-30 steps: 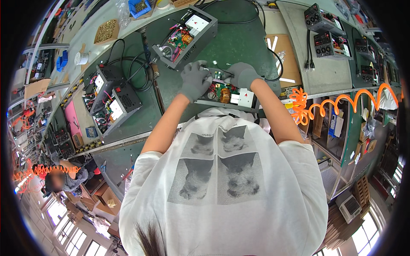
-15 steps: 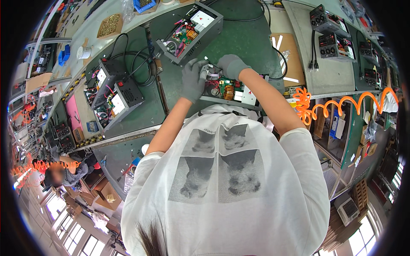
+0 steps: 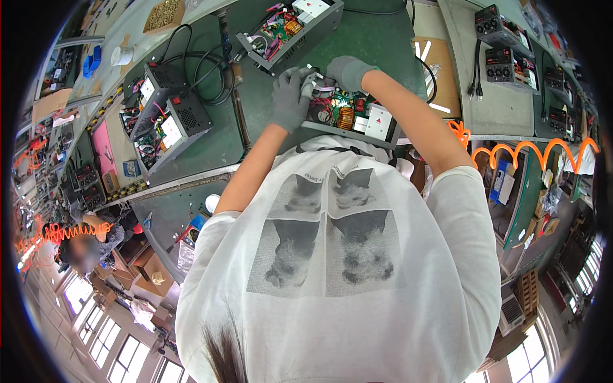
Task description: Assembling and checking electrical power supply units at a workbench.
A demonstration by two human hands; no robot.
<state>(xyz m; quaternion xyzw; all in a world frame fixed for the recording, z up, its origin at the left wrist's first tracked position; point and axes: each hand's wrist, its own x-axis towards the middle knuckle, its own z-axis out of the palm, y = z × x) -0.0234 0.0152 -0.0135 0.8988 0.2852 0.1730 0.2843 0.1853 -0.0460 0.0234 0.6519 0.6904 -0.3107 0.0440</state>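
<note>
Our bench [image 3: 377, 39] carries the open metal unit [image 3: 352, 110] close in front of us, lying at our hands. Its inner parts look mounted; the top stands uncovered, and we judge the far-side wiring unfinished. Our left hand [image 3: 291, 102] curls its fingers at the unit's left end, our right hand [image 3: 350, 73] over its far side; whether either grips anything, we cannot tell. The white panel [image 3: 379, 123] bears a red mark; we can read no lettering there.
</note>
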